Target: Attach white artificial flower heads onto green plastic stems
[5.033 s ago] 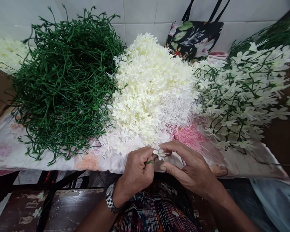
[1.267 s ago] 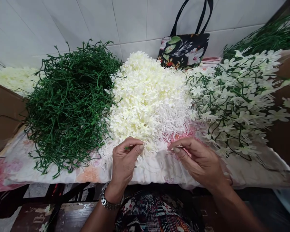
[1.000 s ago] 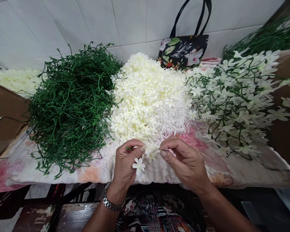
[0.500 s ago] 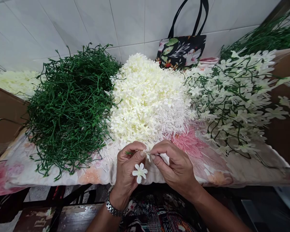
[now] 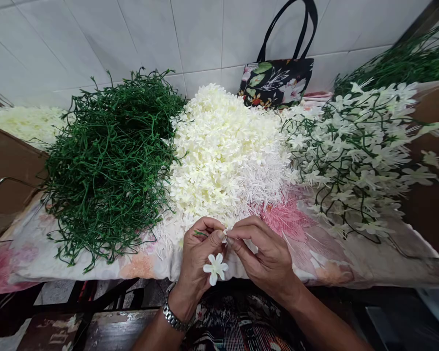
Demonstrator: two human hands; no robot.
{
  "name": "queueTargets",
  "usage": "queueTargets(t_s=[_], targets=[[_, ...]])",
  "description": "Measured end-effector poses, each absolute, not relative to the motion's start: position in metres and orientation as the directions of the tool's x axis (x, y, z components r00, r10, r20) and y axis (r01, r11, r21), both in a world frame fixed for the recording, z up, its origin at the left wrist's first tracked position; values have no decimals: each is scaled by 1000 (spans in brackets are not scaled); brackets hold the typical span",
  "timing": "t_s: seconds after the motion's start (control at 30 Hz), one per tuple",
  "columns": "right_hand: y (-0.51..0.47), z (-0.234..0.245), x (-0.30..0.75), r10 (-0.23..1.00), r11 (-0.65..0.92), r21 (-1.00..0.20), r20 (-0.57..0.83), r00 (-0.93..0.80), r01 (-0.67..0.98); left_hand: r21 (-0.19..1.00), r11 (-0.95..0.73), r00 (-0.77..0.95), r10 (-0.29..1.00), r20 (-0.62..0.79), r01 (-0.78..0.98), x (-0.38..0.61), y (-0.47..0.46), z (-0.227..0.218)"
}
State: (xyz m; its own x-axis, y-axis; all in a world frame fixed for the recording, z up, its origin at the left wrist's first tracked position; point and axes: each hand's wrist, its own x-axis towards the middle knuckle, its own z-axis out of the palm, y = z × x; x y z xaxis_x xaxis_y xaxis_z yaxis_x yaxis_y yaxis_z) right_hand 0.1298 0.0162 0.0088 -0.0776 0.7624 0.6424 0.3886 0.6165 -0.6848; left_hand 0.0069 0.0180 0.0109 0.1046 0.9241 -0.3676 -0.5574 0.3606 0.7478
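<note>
The gap left between the hands about a second ago is now closed: a small white piece [image 5: 225, 235] is reached by both sets of fingertips, so it can be worked from two sides. A green stem [image 5: 200, 234] is pinched in the left hand [image 5: 200, 252], with a white flower [image 5: 215, 268] hung just below its thumb. The piece appears pinched by the right hand [image 5: 265, 253], its form mostly hidden. Both are held before the white blossom heap [image 5: 219, 146].

We see dark green stems [image 5: 109, 170], creamy white blossoms [image 5: 215, 146], a pale cloth [image 5: 314, 258] flowered in pink and orange, and a black floral-print bag [image 5: 278, 83].
</note>
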Motion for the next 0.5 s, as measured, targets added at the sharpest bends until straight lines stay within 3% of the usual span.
queueTargets(t_s=[0.5], targets=[[17,13,135,814,576,-709,541,-211,406,802,262,18,954,-299,-537,8,14,19]])
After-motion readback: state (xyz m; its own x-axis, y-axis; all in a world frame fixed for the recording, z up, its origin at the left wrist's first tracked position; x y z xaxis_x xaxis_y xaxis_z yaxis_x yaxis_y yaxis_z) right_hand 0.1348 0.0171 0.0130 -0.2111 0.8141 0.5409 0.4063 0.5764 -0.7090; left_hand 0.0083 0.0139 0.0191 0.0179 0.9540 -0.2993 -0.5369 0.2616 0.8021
